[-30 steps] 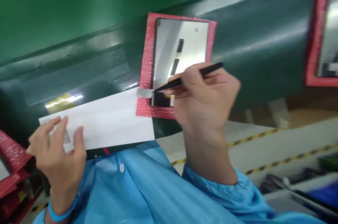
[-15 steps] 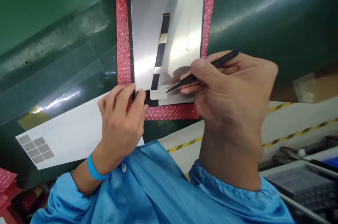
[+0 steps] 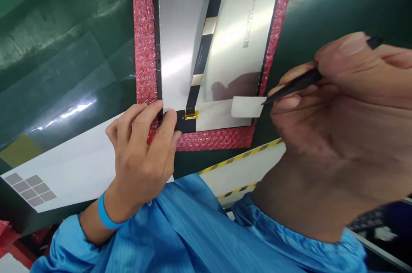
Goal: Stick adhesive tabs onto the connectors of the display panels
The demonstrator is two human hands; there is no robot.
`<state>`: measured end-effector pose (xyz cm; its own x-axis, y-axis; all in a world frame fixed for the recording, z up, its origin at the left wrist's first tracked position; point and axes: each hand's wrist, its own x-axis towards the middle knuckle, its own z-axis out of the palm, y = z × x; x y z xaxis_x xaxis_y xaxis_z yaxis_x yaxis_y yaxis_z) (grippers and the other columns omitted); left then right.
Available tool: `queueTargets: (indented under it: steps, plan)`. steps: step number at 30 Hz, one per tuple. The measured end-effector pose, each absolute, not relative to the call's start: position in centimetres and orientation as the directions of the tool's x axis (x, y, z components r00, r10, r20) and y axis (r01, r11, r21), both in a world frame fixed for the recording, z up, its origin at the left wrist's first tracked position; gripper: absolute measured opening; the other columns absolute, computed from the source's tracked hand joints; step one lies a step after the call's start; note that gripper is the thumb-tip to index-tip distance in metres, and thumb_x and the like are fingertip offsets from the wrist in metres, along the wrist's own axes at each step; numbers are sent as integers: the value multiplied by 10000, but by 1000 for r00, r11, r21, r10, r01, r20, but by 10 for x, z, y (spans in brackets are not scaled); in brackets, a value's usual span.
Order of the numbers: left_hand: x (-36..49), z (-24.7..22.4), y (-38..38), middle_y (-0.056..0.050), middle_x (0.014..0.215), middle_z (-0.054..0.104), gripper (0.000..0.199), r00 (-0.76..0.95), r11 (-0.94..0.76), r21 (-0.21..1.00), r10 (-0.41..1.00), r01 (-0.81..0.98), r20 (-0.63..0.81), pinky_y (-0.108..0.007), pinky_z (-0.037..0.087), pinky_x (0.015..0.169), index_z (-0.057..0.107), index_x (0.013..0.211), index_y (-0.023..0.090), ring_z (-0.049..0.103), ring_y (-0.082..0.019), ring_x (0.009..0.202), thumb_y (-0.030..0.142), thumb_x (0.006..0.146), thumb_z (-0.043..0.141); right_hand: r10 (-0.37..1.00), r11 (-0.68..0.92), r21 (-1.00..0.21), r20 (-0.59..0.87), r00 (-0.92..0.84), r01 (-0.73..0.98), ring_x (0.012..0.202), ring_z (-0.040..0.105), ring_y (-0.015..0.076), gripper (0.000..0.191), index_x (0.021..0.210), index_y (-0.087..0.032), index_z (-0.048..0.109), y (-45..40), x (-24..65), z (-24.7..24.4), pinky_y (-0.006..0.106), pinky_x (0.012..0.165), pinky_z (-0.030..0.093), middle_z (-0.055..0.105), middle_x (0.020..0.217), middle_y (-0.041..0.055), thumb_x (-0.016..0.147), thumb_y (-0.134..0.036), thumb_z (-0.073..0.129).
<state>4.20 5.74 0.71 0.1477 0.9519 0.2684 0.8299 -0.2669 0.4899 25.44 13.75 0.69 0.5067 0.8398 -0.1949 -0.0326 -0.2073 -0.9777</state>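
A display panel with a silvery back lies on pink bubble wrap. My left hand rests at its lower left corner, fingers bent and apart, fingertips touching the edge. Pinched in my right hand is a pair of black tweezers. At their tip, a small white rectangular sticker appears over the panel's lower right corner; whether it touches the panel I cannot tell. A dark flat ribbon cable runs down the panel to a gold-yellow connector near my left fingertips.
Left of my left hand lies a white sheet with several grey squares, partly under my wrist. Clear plastic film covers part of the green work surface. Yellow-and-black striped tape marks the floor below the edge.
My right hand has moved right with the tweezers, and the white sticker has come away from the cable's lower end, exposing the connector. My left hand stays at the corner. The view is closer.
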Motion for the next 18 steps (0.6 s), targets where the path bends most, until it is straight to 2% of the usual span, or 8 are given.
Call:
queueTargets:
  steps: [3,6,9,14,18]
  plan:
    - [42,7,57,-176,1306,768,251,146,-267,491,952,829,271,-492,487,1045,739,1254,156,666,-321,1267,192,1008,707,856,-176,-984,-146,496,14,318,520,144,418,531,-223,681,138,241,15,242,252,384,616,484,10,604,-432,1036]
    - [43,8,57,-175,1295,773,242,143,-261,486,953,834,266,-484,489,1040,745,1243,156,670,-315,1263,194,1007,713,861,-197,-980,-173,478,-1,334,554,151,359,566,-196,727,138,231,18,235,264,434,652,504,23,581,-371,1040]
    - [43,8,58,-151,1298,779,226,130,-247,482,956,840,263,-482,497,1036,759,1234,188,680,-310,1260,208,1018,695,869,-179,-984,-163,467,-10,337,571,154,334,563,-177,720,138,228,17,215,245,415,674,519,44,577,-339,1011]
    - [44,8,58,-147,1276,787,207,127,-248,469,953,847,275,-472,504,1020,767,1211,181,693,-309,1240,215,1021,692,899,-167,-985,-138,415,35,387,636,189,201,620,-184,732,137,226,15,233,261,442,721,583,56,662,-240,921]
    - [45,8,57,-150,1260,790,195,123,-249,469,951,848,284,-472,498,1018,765,1198,169,696,-309,1229,206,1017,703,903,-171,-984,-132,409,59,530,736,266,154,597,-213,710,135,220,17,329,378,588,669,517,28,674,-193,842]
